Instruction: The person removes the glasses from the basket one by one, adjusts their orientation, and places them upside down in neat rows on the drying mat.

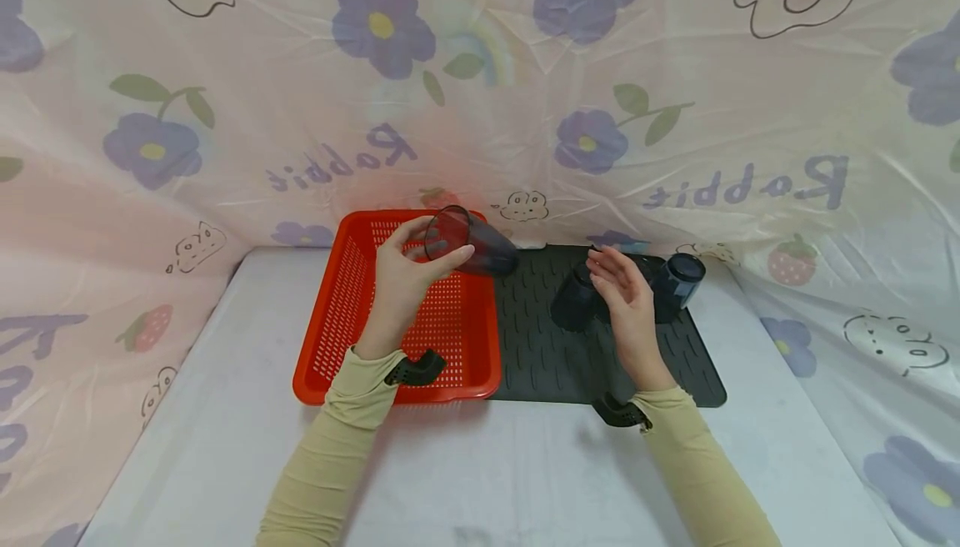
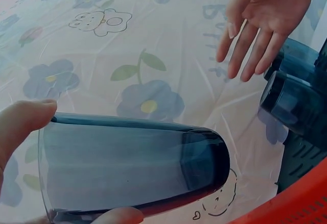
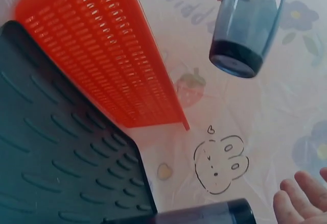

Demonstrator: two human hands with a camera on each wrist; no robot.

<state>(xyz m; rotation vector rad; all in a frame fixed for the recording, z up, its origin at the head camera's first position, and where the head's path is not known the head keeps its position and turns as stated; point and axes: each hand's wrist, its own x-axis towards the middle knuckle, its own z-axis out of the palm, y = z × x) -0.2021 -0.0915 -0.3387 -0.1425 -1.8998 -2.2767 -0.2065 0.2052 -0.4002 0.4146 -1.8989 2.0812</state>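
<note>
My left hand (image 1: 401,284) grips a blue-grey see-through tumbler (image 1: 491,248) near its rim, tilted, above the red plastic basket (image 1: 491,355). In the left wrist view the thumb and fingers lie round the tumbler's (image 2: 127,163) open end, and its thick dark base points away. My right hand (image 1: 632,305) is raised over the dark mat, fingers extended and holding nothing. Close to it on the mat are a dark tumbler (image 1: 573,303) on its left and another tumbler (image 1: 681,278) on its right, base up. Part of this group is hidden behind the right hand.
A dark ridged drying mat (image 1: 540,363) lies right of the basket, whose edge overlaps it in the head view. Both are on a white table (image 1: 480,464). A printed curtain (image 1: 480,113) hangs right behind the basket and mat.
</note>
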